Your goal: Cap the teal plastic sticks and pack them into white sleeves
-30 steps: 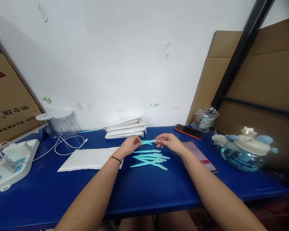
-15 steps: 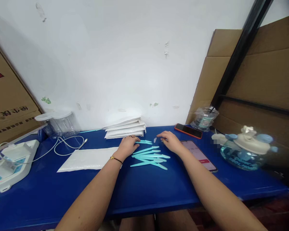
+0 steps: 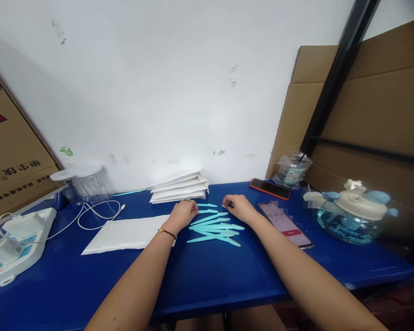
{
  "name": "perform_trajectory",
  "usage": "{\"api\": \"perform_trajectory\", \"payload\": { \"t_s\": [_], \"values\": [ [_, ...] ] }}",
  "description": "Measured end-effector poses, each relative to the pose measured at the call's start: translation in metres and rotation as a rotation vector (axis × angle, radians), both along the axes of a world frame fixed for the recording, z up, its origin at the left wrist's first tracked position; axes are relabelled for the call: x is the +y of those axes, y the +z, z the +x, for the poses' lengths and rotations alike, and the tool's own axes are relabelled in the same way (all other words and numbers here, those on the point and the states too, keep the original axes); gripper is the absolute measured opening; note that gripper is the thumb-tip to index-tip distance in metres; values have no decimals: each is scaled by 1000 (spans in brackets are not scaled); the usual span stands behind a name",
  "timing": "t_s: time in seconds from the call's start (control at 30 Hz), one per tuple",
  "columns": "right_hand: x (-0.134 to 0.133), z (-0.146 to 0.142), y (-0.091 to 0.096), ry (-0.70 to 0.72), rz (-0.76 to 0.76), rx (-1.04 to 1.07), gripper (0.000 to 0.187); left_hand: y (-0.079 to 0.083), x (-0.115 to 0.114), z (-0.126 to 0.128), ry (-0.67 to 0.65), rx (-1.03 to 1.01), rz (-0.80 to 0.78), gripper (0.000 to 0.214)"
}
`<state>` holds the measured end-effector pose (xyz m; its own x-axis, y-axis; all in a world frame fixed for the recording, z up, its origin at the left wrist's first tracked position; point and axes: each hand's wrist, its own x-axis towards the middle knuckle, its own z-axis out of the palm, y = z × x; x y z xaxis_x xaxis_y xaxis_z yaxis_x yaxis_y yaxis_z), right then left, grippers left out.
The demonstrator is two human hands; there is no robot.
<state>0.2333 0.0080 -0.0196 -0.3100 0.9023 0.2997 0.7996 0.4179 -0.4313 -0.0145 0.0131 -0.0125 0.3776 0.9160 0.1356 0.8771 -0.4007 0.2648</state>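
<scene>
Several thin teal plastic sticks (image 3: 215, 227) lie in a loose pile on the blue table (image 3: 207, 280). Two more teal sticks (image 3: 207, 205) lie apart, just behind the pile. My left hand (image 3: 183, 214) rests on the table left of them, fingers curled, with its fingertips at the end of one teal stick (image 3: 209, 211). My right hand (image 3: 237, 208) sits to the right of the sticks, its fingers pinched on a small pale piece (image 3: 224, 205) that I cannot make out. A thin bracelet circles my left wrist.
A white padded envelope (image 3: 124, 234) lies to the left, with a stack of them (image 3: 179, 186) by the wall. Two phones (image 3: 269, 188) (image 3: 284, 224), a blue water jug (image 3: 352, 216), clear jars (image 3: 86, 181), a white cable (image 3: 96, 211) and a white device (image 3: 14, 239) ring the table.
The stick held up between both hands has gone down onto the table. Both hands have dropped to the surface, and the right one has closed on a small pale piece.
</scene>
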Motion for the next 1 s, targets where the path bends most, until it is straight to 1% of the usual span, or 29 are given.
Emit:
{"api": "perform_trajectory", "payload": {
  "t_s": [0.07, 0.13, 0.2, 0.3, 0.43, 0.53, 0.6, 0.77, 0.83, 1.0],
  "values": [
    [0, 0, 0, -49, -4, -6, 22, 1, -1, 1, 4, -35, -19, 10],
    [-2, -1, 2, -68, -45, 1, 22, 4, -3, 2, 4, -83, -62, 12],
    [-3, -2, 4, -52, -113, 21, 22, 6, -4, 3, 1, -134, -87, 13],
    [-6, -3, 9, -22, -193, -7, 17, 8, -5, 3, -17, -190, -64, 14],
    [-11, -4, 15, -25, -189, -132, 11, 7, -5, 4, -31, -206, -58, 12],
    [-15, -3, 17, -33, -176, -163, 6, 7, -5, 4, -33, -214, -64, 12],
    [-15, -2, 17, -24, -183, -121, 5, 7, -5, 4, -36, -213, -64, 11],
    [-12, 4, 14, 19, -186, 153, 9, 7, -4, 3, -38, -202, -52, 10],
    [-11, 6, 12, 38, -169, 193, 11, 7, -4, 4, -35, -191, -47, 10],
    [-11, 5, 11, 76, -156, 205, 12, 9, -6, 5, -31, -175, -56, 13]
  ]
}}
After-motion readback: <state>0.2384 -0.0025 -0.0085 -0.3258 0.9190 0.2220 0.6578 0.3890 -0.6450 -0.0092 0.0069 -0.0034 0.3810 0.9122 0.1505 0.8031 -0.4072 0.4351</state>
